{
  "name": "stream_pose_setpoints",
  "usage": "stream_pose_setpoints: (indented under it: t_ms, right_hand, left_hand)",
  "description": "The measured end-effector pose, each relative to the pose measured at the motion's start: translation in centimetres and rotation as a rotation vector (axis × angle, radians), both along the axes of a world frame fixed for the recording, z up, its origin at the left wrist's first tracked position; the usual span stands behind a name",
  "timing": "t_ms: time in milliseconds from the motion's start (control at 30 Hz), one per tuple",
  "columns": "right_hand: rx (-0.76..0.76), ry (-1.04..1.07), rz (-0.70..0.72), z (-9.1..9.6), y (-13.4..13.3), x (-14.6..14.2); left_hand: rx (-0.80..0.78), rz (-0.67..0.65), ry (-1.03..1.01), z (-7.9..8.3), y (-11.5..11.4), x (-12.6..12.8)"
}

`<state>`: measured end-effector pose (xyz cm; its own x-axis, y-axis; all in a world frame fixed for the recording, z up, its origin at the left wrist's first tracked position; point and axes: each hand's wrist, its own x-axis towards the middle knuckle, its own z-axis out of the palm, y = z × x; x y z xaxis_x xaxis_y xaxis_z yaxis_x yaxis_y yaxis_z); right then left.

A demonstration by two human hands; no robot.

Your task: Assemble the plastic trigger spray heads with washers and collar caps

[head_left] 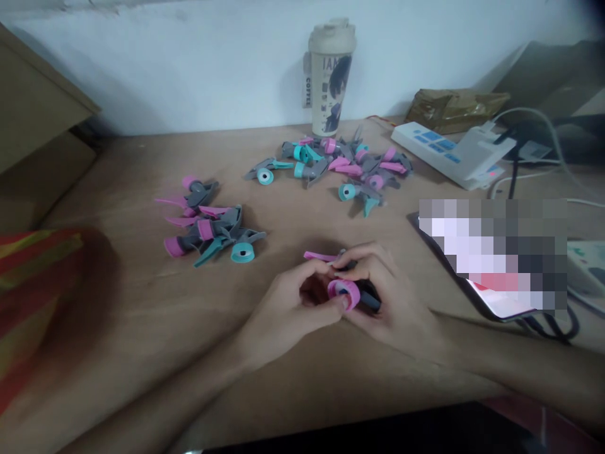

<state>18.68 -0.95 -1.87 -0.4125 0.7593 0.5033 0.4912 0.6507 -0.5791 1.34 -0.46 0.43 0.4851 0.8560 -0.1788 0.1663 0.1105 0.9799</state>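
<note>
Close to the table's front, my left hand (290, 309) and my right hand (394, 296) meet around one trigger spray head (350, 295). Its pink collar faces me, and its pink trigger points off to the left behind my fingers. My left thumb presses on the collar's rim, while my right fingers wrap the grey body, which they partly hide. Left of my hands lies a pile of grey spray heads (205, 230) with pink or teal collars and triggers. A larger pile of similar spray heads (352, 161) lies farther back.
A lidded coffee cup (333, 82) stands against the wall. Right of it are a taped brown package (454, 108), a white power strip (432, 151) with cables, and a phone (505, 306) at an angle. Cardboard (42, 94) and a red-yellow bag (33, 296) occupy the left side.
</note>
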Motion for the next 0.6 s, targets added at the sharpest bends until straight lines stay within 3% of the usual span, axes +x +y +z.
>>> stream_pose_setpoints:
  t_ms: [200,367,600]
  right_hand:
    - [0.106,-0.119,-0.008,-0.3,0.0,0.2]
    - [0.194,-0.172,-0.011,-0.5,0.1,0.1]
    - [0.093,-0.144,-0.013,-0.4,0.1,0.0]
  left_hand:
    - [-0.027,-0.007,0.024,-0.3,0.1,0.0]
    - [0.154,0.048,0.174,-0.4,-0.4,0.1]
    - [0.298,0.089,0.380,0.7,-0.9,0.6]
